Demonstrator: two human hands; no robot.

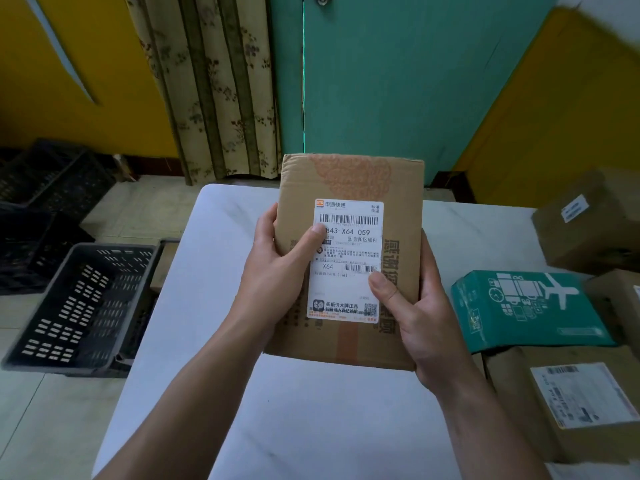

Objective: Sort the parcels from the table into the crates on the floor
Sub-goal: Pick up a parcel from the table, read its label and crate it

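White counter [311,427] spreads below, a grey crate [110,247] on the floor to its left. Above the counter a cardboard parcel [398,220] is gripped at its sides by the left hand [277,268] and right hand [415,317], its shipping label [349,251] facing the person, likely for reading the sort code.

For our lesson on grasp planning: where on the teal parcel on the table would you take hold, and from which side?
Take the teal parcel by its left edge, from the left over bare table. It lies flat, and brown boxes crowd its far, right and near sides; only the left looks free.
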